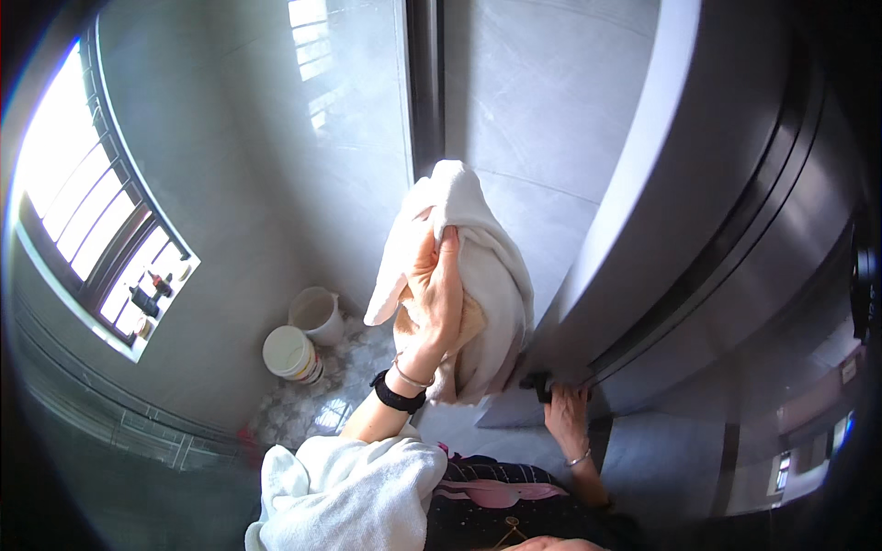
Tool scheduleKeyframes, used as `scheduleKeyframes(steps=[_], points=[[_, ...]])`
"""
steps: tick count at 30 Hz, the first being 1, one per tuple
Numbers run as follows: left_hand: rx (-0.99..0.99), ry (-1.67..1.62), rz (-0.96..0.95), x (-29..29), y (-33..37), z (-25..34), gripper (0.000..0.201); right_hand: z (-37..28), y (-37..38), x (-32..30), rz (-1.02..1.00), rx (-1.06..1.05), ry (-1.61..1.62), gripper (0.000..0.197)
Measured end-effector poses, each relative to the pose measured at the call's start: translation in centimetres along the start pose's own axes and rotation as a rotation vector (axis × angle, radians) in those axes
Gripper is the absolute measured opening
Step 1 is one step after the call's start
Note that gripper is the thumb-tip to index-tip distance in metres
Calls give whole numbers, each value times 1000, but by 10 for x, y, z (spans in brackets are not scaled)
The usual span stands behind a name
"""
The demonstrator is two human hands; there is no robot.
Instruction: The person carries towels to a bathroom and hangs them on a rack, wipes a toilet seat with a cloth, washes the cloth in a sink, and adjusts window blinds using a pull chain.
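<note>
While gripping white towel (pixel 496 266) in left hand (pixel 436 292), had right hand (pixel 566 420) by door handle (pixel 537 382), couldn't tell if closed; risked snagging towel on door (pixel 643 285) if bunched loosely.

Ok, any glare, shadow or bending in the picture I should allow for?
Head view: window blown out white, bright patches reflected on the upper wall; head view: door bowed by the fisheye, picture corners black; same head view: cloth in the left hand brightly lit, right hand dimmer.
</note>
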State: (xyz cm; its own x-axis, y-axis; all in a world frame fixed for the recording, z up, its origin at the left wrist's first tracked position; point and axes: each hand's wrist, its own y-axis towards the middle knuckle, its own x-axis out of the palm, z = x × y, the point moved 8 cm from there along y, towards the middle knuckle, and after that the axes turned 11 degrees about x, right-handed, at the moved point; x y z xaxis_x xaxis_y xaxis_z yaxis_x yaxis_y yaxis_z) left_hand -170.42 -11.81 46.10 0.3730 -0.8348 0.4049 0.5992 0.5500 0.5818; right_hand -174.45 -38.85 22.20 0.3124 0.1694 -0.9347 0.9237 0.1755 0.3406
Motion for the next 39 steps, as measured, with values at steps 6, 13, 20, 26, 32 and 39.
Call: scheduleKeyframes(steps=[6,13,20,26,32,39], points=[[-80,-33,-144,18,8,12,26,5,-52,-56,-248,108,115,36],[-161,-210,-301,63,-19,3,27,37,-130,-188,-160,573,704,31],[-257,-417,-438,95,-45,3,28,1,-197,-289,749,416,390,35],[-343,-395,-534,106,-59,3,27,-17,-213,-300,1062,677,313,63],[-265,-584,-637,114,-55,13,26,-38,-213,-307,1184,755,-166,59],[-283,-768,-876,114,-58,-3,29,32,-58,-169,497,540,1084,43]])
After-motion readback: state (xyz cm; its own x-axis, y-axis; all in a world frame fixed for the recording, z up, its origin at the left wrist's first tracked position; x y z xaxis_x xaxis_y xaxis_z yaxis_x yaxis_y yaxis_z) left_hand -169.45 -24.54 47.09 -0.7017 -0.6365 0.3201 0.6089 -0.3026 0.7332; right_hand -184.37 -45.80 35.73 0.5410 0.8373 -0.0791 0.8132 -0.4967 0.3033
